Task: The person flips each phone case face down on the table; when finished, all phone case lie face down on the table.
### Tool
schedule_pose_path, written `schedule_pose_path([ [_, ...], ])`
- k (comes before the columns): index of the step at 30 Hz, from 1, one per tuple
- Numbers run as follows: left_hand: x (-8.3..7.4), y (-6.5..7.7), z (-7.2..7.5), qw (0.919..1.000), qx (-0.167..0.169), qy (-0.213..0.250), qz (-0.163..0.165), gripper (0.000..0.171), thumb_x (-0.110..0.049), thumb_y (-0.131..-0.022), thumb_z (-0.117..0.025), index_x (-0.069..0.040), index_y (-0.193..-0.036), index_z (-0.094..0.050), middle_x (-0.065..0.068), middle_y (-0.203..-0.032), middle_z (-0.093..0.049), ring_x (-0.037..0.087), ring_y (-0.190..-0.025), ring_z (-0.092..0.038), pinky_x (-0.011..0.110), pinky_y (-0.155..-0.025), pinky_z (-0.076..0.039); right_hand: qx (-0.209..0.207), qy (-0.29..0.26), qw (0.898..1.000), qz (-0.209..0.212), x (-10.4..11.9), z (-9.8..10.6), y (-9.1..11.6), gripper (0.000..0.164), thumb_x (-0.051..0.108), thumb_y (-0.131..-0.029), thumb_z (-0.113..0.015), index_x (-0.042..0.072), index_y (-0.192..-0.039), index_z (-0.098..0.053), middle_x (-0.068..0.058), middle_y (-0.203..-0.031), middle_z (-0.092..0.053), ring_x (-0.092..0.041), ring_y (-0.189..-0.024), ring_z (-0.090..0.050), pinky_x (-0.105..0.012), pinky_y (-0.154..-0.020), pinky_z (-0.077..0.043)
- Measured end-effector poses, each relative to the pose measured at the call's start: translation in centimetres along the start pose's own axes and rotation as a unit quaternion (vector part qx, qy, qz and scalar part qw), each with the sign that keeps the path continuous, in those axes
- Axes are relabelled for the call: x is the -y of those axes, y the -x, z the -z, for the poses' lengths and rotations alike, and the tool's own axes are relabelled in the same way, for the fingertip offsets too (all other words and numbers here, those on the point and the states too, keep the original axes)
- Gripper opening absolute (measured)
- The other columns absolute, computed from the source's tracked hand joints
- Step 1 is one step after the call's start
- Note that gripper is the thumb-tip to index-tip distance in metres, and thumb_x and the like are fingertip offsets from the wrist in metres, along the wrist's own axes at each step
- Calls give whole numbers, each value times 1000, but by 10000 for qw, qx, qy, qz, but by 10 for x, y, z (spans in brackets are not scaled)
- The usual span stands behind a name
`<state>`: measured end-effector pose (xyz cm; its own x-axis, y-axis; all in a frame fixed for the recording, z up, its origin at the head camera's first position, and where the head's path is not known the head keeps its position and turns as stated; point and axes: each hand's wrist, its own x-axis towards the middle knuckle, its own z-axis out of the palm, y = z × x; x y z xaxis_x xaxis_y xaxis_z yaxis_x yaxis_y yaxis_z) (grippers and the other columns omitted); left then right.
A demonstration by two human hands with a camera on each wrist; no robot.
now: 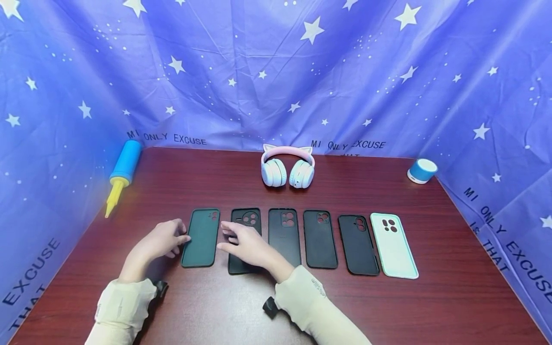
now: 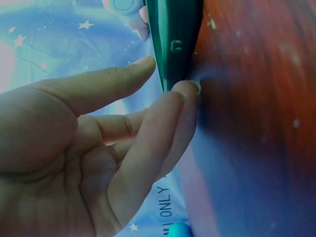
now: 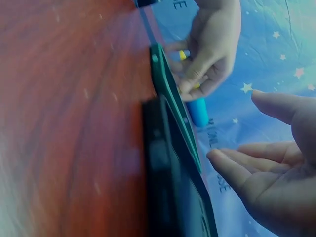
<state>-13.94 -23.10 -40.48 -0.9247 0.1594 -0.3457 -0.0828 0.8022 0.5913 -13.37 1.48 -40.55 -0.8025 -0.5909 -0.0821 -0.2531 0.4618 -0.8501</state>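
Observation:
A dark green phone case lies at the left end of a row of phone cases. My left hand is at its left edge, the thumb just over the rim and the fingers loosely bent; whether they touch the case cannot be told. In the left wrist view the thumb and fingers of the left hand stand apart beside the green case. My right hand hovers over the black phone case second from left, partly hiding it. Its thumb and fingers are spread, with nothing between them in the right wrist view.
To the right lie more cases: a black one, two others and a pale mint one. Behind stand cat-ear headphones, a blue-and-yellow hand pump and a small blue speaker. A starry curtain encloses the table.

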Motion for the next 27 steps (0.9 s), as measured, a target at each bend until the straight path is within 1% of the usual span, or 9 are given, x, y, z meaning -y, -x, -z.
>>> schedule_pose_path([
  [3,0,-1,-1,10000,-7,22,51,16,-8,-94,-59,5,-100,-52,11,-73,-60,17,-61,-59,30,-53,-57,147,87,9997,-144,3,-8,-3,66,30,-97,-59,4,-151,-31,-10,-153,-41,-21,-134,-50,-24,-106,-44],
  [6,1,-3,-2,9999,-3,76,108,15,-7,-94,-59,5,-99,-52,11,-74,-60,17,-62,-59,30,-54,-57,258,144,9993,-221,5,-16,-6,68,33,-98,-57,3,-152,-28,-12,-155,-37,-21,-133,-51,-25,-107,-44],
  [12,1,-4,-2,9997,-15,236,116,13,-5,-94,-59,5,-98,-51,13,-80,-62,17,-65,-60,31,-56,-58,218,520,9980,-275,7,-24,-8,70,35,-97,-58,1,-151,-30,-13,-153,-39,-19,-128,-55,-25,-105,-46],
  [14,1,-4,-2,9996,-17,283,96,12,-3,-94,-58,6,-97,-51,14,-82,-63,17,-67,-60,32,-56,-58,184,561,9979,-282,8,-25,-8,70,35,-96,-59,1,-151,-31,-14,-153,-39,-18,-128,-55,-25,-105,-46],
  [20,-1,-4,-2,9985,-37,536,105,12,-1,-93,-57,7,-95,-50,18,-86,-64,18,-70,-63,34,-60,-59,176,360,9987,-321,8,-26,-7,69,34,-97,-58,1,-151,-30,-13,-154,-38,-19,-128,-55,-25,-106,-45],
  [27,1,-3,1,9949,-205,987,38,14,0,-92,-57,11,-98,-51,19,-87,-62,19,-73,-66,36,-64,-61,121,275,9991,-302,7,-27,-8,69,33,-97,-59,1,-150,-31,-14,-153,-38,-20,-128,-55,-26,-106,-44],
])
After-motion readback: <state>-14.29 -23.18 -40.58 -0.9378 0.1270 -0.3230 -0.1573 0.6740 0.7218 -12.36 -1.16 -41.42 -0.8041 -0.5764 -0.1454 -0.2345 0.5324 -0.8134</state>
